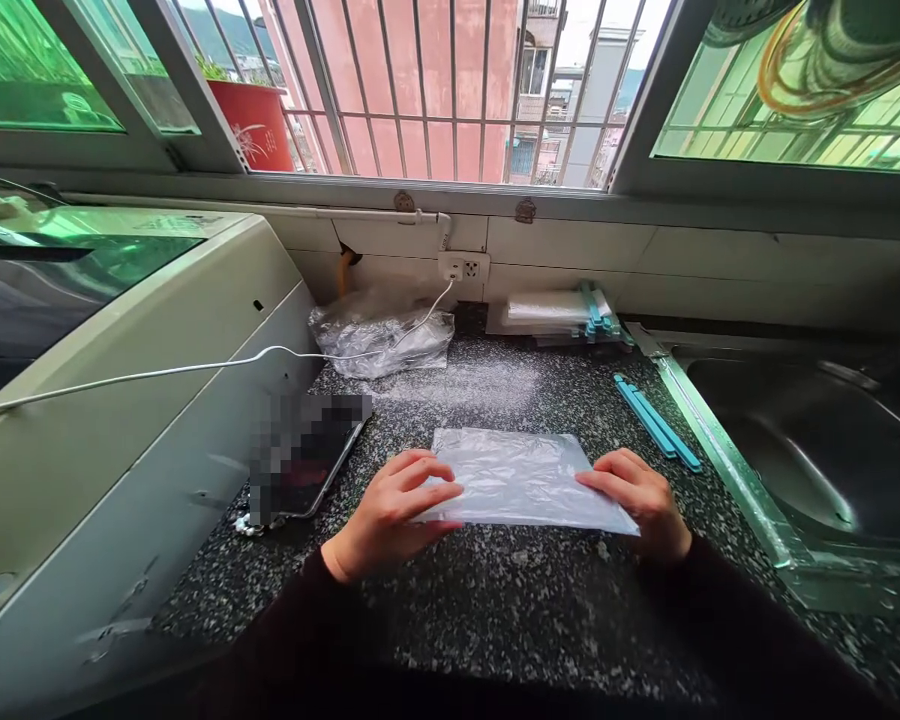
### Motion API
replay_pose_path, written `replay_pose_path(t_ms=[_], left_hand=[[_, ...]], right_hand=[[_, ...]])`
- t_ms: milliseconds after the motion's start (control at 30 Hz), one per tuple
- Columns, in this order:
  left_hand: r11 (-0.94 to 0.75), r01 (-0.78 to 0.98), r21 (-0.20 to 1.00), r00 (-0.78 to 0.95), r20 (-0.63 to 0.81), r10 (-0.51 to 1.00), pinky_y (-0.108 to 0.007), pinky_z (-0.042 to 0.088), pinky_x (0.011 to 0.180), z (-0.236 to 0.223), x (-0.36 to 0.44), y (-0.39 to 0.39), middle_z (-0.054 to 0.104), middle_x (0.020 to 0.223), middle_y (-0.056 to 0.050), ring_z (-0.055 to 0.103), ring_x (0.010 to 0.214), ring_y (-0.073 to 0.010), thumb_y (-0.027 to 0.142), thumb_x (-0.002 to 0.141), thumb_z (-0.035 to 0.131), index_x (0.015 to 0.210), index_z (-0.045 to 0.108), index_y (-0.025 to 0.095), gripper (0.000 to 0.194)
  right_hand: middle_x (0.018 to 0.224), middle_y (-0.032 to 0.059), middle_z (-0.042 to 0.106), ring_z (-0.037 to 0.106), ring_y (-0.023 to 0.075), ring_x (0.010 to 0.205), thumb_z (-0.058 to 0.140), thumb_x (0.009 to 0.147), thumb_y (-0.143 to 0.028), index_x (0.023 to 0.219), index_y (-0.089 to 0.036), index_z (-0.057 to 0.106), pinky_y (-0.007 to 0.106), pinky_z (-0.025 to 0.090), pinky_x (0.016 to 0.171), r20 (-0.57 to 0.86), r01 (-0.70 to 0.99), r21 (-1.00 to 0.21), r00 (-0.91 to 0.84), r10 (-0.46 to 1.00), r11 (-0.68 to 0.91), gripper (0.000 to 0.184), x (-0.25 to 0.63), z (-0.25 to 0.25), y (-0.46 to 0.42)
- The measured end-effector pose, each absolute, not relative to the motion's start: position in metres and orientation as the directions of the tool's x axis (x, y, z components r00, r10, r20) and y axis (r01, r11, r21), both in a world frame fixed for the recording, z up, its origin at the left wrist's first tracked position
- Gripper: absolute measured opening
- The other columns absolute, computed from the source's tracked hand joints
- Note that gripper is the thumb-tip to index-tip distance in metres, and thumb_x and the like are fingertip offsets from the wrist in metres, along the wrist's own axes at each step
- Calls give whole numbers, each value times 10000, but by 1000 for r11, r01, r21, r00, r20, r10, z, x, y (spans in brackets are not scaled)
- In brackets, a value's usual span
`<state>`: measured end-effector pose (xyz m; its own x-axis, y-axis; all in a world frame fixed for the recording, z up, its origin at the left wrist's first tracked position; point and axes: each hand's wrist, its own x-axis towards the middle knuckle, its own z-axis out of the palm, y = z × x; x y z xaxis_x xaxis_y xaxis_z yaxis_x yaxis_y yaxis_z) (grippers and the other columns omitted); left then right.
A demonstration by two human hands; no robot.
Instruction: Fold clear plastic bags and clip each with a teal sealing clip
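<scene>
Head view: a dark-screened device (330,465) is lying near the bench's (495,600) left edge; the left hand's (397,505) grip is closing thumb and fingers around one end of a clear plastic sheet (510,475) above the bench's middle; the right hand (637,500) is pinching the opposite end; two blue strips (656,425) are lying near the right edge.

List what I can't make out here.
All in the head view:
Plastic film: underside, facing away from the camera.
Right hand: parts hidden behind the film.
Phone: screen, partly covered by pixel blocks.
White cable: cut off by left edge.
Sink: cut off by right edge.
</scene>
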<state>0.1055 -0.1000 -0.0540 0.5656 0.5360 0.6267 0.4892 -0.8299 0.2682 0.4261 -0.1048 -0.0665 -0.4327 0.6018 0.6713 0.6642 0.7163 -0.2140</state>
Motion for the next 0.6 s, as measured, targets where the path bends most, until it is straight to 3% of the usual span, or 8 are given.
replay_pose_path(t_ms=[100, 233, 400, 600], left_hand=[[-807, 531, 258, 545, 625, 558, -366, 470, 847, -58, 96, -99, 630, 972, -82, 539, 939, -207, 351, 721, 668, 1108, 593, 224, 415], [-739, 634, 229, 505, 602, 619, -381, 445, 894, -65, 89, -95, 599, 1064, -88, 518, 991, -213, 289, 752, 629, 1215, 531, 239, 477], [-739, 642, 202, 540, 566, 623, -338, 458, 849, -73, 96, -96, 615, 989, -58, 524, 958, -188, 218, 819, 548, 1018, 660, 265, 233], [-746, 599, 292, 547, 532, 647, -298, 471, 764, -73, 92, -92, 618, 898, -57, 532, 868, -164, 174, 854, 484, 895, 683, 233, 212]], right_hand=[[699, 49, 553, 519, 157, 651, 524, 839, -267, 916, -198, 683, 282, 434, 544, 711, 648, -257, -375, 595, 717, 190, 431, -69, -106], [720, 55, 551, 539, 167, 667, 490, 855, -250, 948, -215, 687, 298, 445, 555, 710, 675, -315, -299, 637, 668, 221, 431, -66, -112], [719, 40, 550, 527, 153, 681, 521, 831, -169, 1002, -236, 667, 285, 439, 583, 735, 646, -278, -333, 590, 711, 235, 427, -65, -115], [741, 47, 533, 506, 133, 653, 530, 817, -170, 984, -198, 668, 244, 417, 541, 641, 662, -183, -481, 599, 727, 219, 429, -70, -103]])
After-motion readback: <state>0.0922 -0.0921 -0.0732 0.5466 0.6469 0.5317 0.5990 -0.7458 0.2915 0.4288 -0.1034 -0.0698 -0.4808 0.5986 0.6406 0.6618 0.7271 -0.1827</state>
